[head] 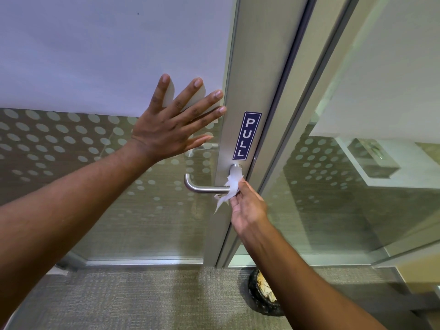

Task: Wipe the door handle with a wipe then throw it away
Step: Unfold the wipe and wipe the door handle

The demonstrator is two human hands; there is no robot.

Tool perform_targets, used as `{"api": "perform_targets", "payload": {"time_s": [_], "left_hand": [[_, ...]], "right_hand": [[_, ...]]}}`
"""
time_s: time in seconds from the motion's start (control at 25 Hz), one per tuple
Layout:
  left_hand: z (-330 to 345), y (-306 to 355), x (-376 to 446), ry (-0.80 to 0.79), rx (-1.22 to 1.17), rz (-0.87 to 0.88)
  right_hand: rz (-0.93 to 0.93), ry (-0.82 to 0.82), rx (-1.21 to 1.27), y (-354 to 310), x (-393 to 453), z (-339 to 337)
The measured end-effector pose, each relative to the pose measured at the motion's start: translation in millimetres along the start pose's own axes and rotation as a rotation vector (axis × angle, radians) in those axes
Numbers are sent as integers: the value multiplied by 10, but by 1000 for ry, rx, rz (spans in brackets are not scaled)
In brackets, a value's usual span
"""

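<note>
Left hand (166,129) spread flat, fingers wide, pressed on glass door (114,58) up-left of door handle (202,186). Right hand (247,206) pinches white wipe (229,189) against handle's base end, below PULL sign (247,135). Bin (262,291) on floor below handle, crumpled paper inside.

A grey, ribbed carpet floor (133,298) runs up to the foot of the glass door; on it, just beside the door's lower corner, stands a dark round bin (259,294) with crumpled pale waste inside.
</note>
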State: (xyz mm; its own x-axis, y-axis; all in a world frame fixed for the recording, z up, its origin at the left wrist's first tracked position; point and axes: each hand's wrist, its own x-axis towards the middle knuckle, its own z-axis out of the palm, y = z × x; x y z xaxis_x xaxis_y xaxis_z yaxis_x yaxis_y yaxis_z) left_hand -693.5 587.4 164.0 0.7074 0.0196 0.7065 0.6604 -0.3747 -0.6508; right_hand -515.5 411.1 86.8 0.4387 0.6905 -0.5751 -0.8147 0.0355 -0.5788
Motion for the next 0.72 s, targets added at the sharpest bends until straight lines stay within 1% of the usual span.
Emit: {"api": "perform_targets", "payload": {"time_s": [0.2, 0.32, 0.4, 0.52, 0.64, 0.72], "left_hand": [[25, -9, -20, 34, 6, -4], [26, -11, -28, 34, -3, -1], [21, -11, -27, 42, -22, 7], [26, -11, -26, 57, -28, 16], [36, -10, -20, 64, -19, 6], [43, -15, -22, 55, -22, 0]], "right_hand": [[187, -40, 119, 225, -258, -27], [269, -120, 186, 382, -340, 57], [296, -178, 177, 451, -374, 97], [279, -172, 150, 382, -343, 45], [188, -130, 118, 161, -223, -73], [170, -114, 100, 131, -182, -78]]}}
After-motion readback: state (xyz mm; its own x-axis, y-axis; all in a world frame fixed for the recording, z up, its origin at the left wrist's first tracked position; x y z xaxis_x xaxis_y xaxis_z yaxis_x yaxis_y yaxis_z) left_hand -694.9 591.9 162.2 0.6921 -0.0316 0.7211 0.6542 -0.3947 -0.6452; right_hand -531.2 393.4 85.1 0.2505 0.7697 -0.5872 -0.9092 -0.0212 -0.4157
